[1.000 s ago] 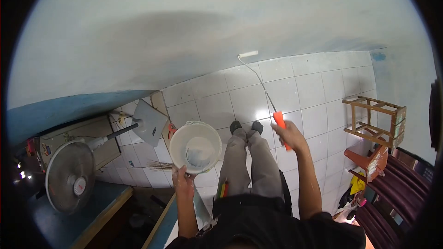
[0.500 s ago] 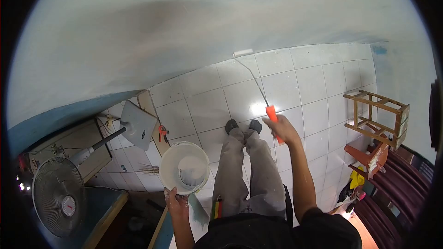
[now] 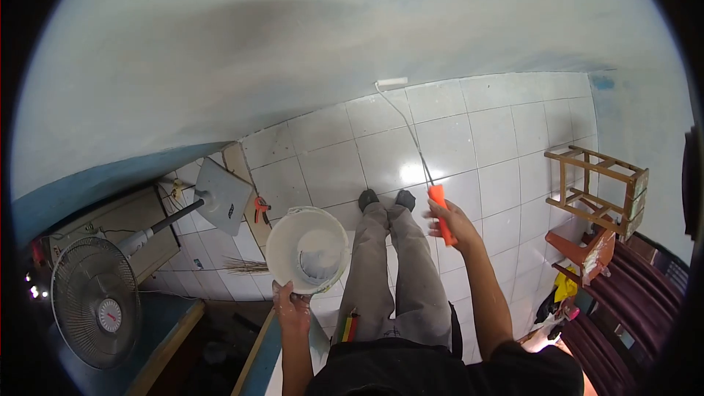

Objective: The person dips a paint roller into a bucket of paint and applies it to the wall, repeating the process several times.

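Note:
My right hand (image 3: 456, 226) is wrapped round the orange handle of a paint roller (image 3: 438, 205). Its thin metal frame reaches up to a white roller head (image 3: 392, 83) low on the wall (image 3: 308, 44), close to the floor edge. With my left hand (image 3: 293, 306) I grip the near rim of a white bucket (image 3: 277, 246), which has pale paint inside. The bucket is beside my left leg.
A fan (image 3: 95, 304) stands at the lower left, near a grey square base on a pole (image 3: 220, 198). An orange-handled tool (image 3: 261, 210) and bristles (image 3: 246, 266) lie beside the bucket. At right are a wooden stool (image 3: 634, 194) and red plastic chair (image 3: 590, 253).
The bucket and my left hand have shifted right and a little up. My right hand has moved slightly right and down, while the roller head has slid slightly right along the wall.

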Action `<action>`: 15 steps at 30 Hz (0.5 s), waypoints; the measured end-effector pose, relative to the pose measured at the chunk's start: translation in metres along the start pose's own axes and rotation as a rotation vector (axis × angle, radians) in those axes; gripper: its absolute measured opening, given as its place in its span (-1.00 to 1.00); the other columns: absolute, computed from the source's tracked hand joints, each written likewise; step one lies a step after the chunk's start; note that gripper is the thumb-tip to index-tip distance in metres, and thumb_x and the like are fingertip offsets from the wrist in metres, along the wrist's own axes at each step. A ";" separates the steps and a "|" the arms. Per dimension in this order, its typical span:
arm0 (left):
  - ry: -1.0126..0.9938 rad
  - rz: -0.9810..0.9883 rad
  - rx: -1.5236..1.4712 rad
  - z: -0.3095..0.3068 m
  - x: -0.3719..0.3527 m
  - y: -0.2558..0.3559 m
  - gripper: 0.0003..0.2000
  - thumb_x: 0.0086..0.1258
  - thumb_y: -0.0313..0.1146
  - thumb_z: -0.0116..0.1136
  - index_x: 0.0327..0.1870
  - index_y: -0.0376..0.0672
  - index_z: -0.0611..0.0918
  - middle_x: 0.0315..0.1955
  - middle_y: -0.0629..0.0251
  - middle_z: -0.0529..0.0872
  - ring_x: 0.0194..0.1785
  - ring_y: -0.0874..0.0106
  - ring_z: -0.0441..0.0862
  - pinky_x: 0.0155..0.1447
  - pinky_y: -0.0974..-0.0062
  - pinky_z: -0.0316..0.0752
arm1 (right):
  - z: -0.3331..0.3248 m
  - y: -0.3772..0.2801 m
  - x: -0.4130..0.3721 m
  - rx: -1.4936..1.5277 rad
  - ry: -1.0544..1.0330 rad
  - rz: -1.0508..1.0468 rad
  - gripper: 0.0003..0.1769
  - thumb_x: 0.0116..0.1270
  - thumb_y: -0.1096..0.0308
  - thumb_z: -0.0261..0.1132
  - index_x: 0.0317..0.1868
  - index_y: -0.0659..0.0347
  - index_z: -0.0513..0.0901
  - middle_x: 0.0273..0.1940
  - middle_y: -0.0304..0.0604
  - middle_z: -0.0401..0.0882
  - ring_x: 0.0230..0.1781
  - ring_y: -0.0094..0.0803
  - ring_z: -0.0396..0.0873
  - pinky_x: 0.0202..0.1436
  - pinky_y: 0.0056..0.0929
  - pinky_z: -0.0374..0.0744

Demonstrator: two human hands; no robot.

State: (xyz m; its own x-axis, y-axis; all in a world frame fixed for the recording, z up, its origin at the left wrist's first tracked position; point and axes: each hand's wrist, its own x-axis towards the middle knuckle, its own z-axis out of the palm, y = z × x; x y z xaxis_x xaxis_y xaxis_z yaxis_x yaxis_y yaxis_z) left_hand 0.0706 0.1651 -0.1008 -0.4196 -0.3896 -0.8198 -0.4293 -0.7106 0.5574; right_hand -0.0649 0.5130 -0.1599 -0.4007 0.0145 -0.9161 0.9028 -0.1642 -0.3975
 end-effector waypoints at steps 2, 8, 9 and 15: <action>0.006 0.003 0.019 0.002 0.002 -0.006 -0.51 0.27 -0.43 0.13 0.25 -0.13 0.36 0.10 0.20 0.53 0.12 0.32 0.57 0.05 0.34 0.64 | -0.002 0.015 0.055 0.130 -0.018 0.061 -0.66 0.35 0.10 0.32 -0.13 0.15 0.44 -0.55 -0.42 0.35 -0.73 -0.69 0.27 -0.69 -0.63 0.31; 0.024 -0.048 0.000 0.000 0.001 -0.009 -0.56 0.27 -0.44 0.11 0.20 -0.10 0.39 0.06 0.24 0.55 0.08 0.35 0.59 0.00 0.38 0.66 | -0.023 0.041 0.115 -0.196 -0.058 0.128 -0.61 0.28 0.06 0.40 -0.30 0.16 0.44 -0.61 -0.43 0.29 -0.75 -0.66 0.22 -0.72 -0.58 0.24; 0.005 -0.056 0.013 -0.002 0.001 -0.009 -0.56 0.27 -0.44 0.10 0.20 -0.10 0.39 0.06 0.24 0.55 0.08 0.36 0.59 0.02 0.37 0.65 | -0.024 0.042 0.123 -0.193 -0.032 0.115 -0.60 0.26 0.04 0.41 -0.36 0.16 0.45 -0.64 -0.43 0.29 -0.76 -0.66 0.22 -0.71 -0.57 0.23; -0.021 -0.037 0.048 -0.012 0.008 -0.018 -0.51 0.28 -0.48 0.07 0.28 -0.11 0.35 0.14 0.16 0.50 0.15 0.26 0.56 0.10 0.23 0.63 | -0.014 0.012 0.191 -0.242 -0.082 0.105 -0.54 0.23 -0.01 0.42 -0.54 0.08 0.40 -0.69 -0.37 0.32 -0.75 -0.55 0.27 -0.65 -0.47 0.31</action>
State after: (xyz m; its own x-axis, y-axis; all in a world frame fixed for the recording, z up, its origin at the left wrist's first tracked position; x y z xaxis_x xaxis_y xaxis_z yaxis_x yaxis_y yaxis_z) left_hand 0.0843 0.1682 -0.1189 -0.4190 -0.3509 -0.8374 -0.4828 -0.6950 0.5328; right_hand -0.1284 0.5275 -0.3409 -0.3049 -0.0718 -0.9497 0.9473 0.0799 -0.3102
